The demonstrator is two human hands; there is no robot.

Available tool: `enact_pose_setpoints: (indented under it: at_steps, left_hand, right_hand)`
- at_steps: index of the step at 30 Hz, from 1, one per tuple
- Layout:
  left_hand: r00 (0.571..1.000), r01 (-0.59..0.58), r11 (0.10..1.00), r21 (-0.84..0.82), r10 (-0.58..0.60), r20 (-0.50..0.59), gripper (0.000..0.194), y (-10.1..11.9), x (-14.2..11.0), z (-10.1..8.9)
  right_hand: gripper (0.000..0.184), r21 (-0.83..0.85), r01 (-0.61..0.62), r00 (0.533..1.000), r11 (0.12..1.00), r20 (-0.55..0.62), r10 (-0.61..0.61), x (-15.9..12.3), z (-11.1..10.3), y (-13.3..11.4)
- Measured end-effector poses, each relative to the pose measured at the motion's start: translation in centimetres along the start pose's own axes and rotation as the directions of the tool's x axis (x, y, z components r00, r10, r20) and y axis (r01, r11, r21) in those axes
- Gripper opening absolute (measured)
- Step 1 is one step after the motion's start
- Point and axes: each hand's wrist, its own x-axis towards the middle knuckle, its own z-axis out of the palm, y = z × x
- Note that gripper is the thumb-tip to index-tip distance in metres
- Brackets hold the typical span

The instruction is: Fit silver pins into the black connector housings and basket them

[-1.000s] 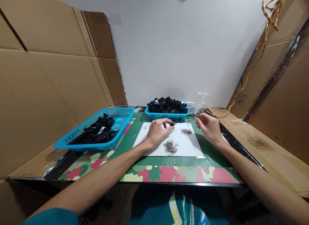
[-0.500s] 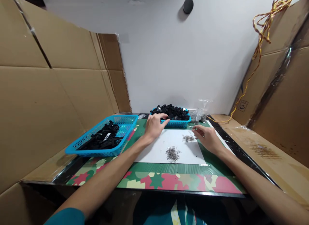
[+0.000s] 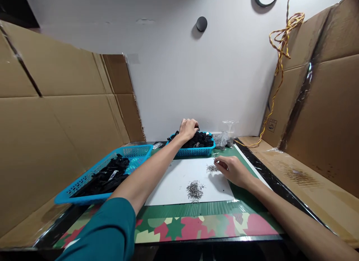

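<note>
My left hand (image 3: 189,128) reaches over the far blue basket (image 3: 193,152), its fingers curled down onto the heaped small black plastic pieces (image 3: 200,139). A dark piece shows at its fingertips. Just right of the smaller pile of tiny metal pins (image 3: 211,168), my right hand (image 3: 232,169) is closed in a pinch. A thin, small metal piece sticks up from those fingertips; its exact shape is too small to tell. A larger pile of metal pins (image 3: 195,190) lies on the white sheet (image 3: 168,192), nearer to me.
A larger blue basket (image 3: 81,199) with longer black parts (image 3: 110,175) stands at left. Clear plastic bags (image 3: 223,139) lie beside the far basket. Cardboard walls (image 3: 70,122) flank the green table mat (image 3: 168,211). A yellow twisted cable (image 3: 276,91) hangs at right.
My left hand has moved forward from the near rim of the far basket onto the black pieces, and its fingers have closed. My right hand stays pinched by the small pile. The view has shifted.
</note>
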Motion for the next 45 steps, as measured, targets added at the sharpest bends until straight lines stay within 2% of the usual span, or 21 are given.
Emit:
enact_pose_setpoints:
  at_steps: [6, 10, 16, 19, 21, 25, 26, 27, 28, 31, 33, 34, 39, 42, 45]
  left_hand:
    - [0.993, -0.052, 0.998, 0.037, 0.048, 0.106, 0.014, -1.0, 1.8, 0.6]
    - [0.984, -0.089, 0.995, 0.038, 0.082, 0.158, 0.015, -0.9, 2.4, -0.1]
    - [0.966, -0.139, 0.988, 0.063, 0.122, 0.226, 0.024, -0.4, 1.8, -2.0]
    - [0.965, -0.15, 0.986, 0.077, 0.129, 0.228, 0.031, -0.9, 1.4, -4.0]
    - [0.97, -0.133, 0.986, 0.1, 0.109, 0.216, 0.032, -2.1, 1.0, -6.3]
    - [0.97, -0.036, 0.988, 0.152, -0.002, 0.245, 0.033, -6.9, -1.2, -12.0]
    - [0.955, -0.008, 0.985, 0.171, -0.043, 0.292, 0.032, -8.4, -2.1, -13.4]
    - [0.904, 0.024, 0.979, 0.202, -0.108, 0.413, 0.029, -9.9, -3.1, -14.7]
    - [0.857, 0.053, 0.973, 0.226, -0.161, 0.49, 0.024, -11.4, -4.3, -15.8]
    - [0.697, 0.123, 0.951, 0.282, -0.285, 0.658, 0.013, -15.0, -8.1, -17.5]
    - [0.628, 0.157, 0.936, 0.314, -0.34, 0.7, 0.015, -16.8, -10.5, -17.3]
    - [0.614, 0.169, 0.929, 0.329, -0.36, 0.703, 0.017, -17.4, -11.5, -16.8]
    - [0.643, 0.176, 0.904, 0.39, -0.405, 0.65, 0.027, -19.5, -14.3, -13.3]
    - [0.633, 0.162, 0.894, 0.417, -0.419, 0.651, 0.031, -20.0, -14.7, -11.6]
    - [0.621, 0.137, 0.894, 0.428, -0.414, 0.666, 0.032, -20.3, -14.6, -10.9]
  right_hand:
    - [0.023, -0.027, 0.02, 0.998, 0.999, 0.057, -0.019, 0.2, 0.3, -0.3]
    - [0.026, -0.058, 0.031, 0.996, 0.998, 0.081, -0.026, 0.4, 0.2, -0.5]
    - [0.026, -0.092, 0.04, 0.996, 0.995, 0.089, -0.032, 0.2, -0.1, -0.6]
    - [0.026, -0.112, 0.049, 0.996, 0.993, 0.086, -0.039, 0.0, -0.4, -0.4]
    - [0.026, -0.129, 0.052, 0.996, 0.99, 0.076, -0.042, -0.2, -0.5, -0.3]
    - [0.028, -0.172, 0.071, 0.996, 0.982, 0.067, -0.061, -0.8, -0.5, -0.4]
    - [0.029, -0.179, 0.076, 0.995, 0.981, 0.073, -0.064, -0.9, -0.4, -0.6]
    - [0.029, -0.177, 0.079, 0.995, 0.981, 0.07, -0.068, -1.1, -0.3, -0.8]
    - [0.03, -0.167, 0.085, 0.995, 0.982, 0.064, -0.075, -1.3, -0.2, -1.2]
    - [0.032, -0.129, 0.158, 0.985, 0.979, 0.083, -0.148, -1.7, 0.2, -2.2]
    - [0.032, -0.121, 0.213, 0.975, 0.97, 0.093, -0.202, -2.0, 0.3, -2.5]
    - [0.031, -0.121, 0.229, 0.971, 0.966, 0.099, -0.218, -2.0, 0.4, -2.6]
    - [0.029, -0.135, 0.188, 0.974, 0.973, 0.156, -0.167, -2.1, 0.0, -1.6]
    - [0.029, -0.174, 0.163, 0.976, 0.971, 0.17, -0.133, -2.0, -0.4, -1.1]
    - [0.029, -0.213, 0.144, 0.982, 0.966, 0.148, -0.113, -1.8, -0.7, -0.9]
